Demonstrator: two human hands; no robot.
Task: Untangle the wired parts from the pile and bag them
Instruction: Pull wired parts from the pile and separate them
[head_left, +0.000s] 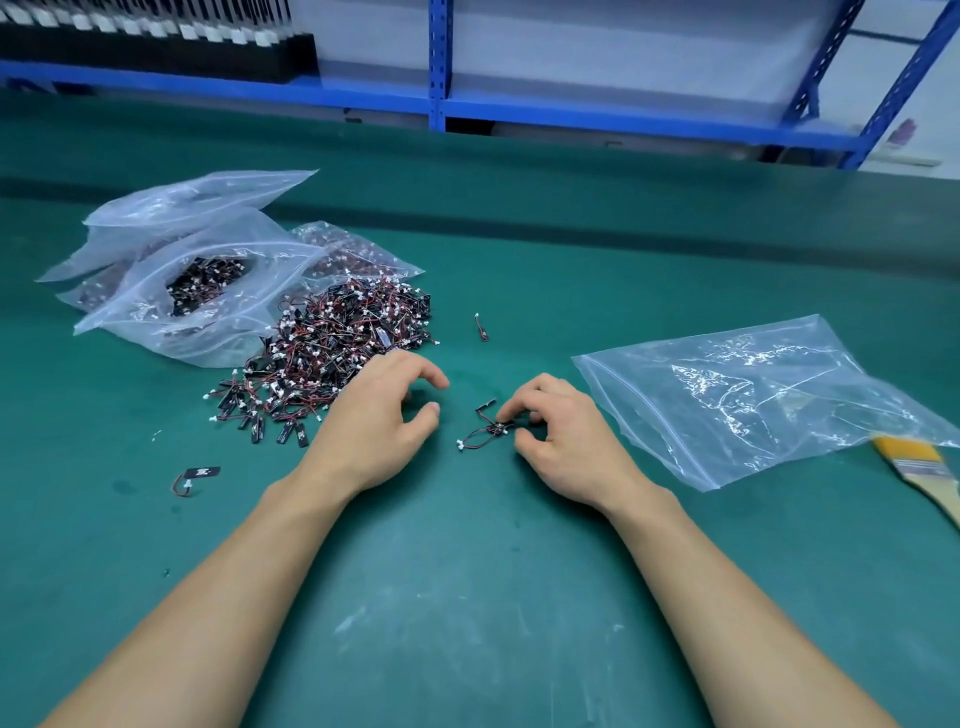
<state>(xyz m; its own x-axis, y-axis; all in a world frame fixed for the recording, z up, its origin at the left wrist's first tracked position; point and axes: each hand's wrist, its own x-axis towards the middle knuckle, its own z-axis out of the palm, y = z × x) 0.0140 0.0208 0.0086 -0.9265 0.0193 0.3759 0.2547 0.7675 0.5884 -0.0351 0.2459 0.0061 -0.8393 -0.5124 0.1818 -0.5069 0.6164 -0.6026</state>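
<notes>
right hand (561, 436) pinches a knotted clump (488, 428) mid-frame, left hand (379, 415) loose and empty by the pile (332, 353); yanking could rip wires from connectors.

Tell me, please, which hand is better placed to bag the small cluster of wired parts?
The right hand: it pinches the cluster, and the flat bag lies just to its right. The left hand holds nothing, beside the pile.

Bare mat (519, 270) between pile (337, 348) and flat bag (753, 400): open lane, one stray part (482, 328) in it. Left side blocked by filled bags (197, 296). Brush (924, 473) at flat bag's near edge.
</notes>
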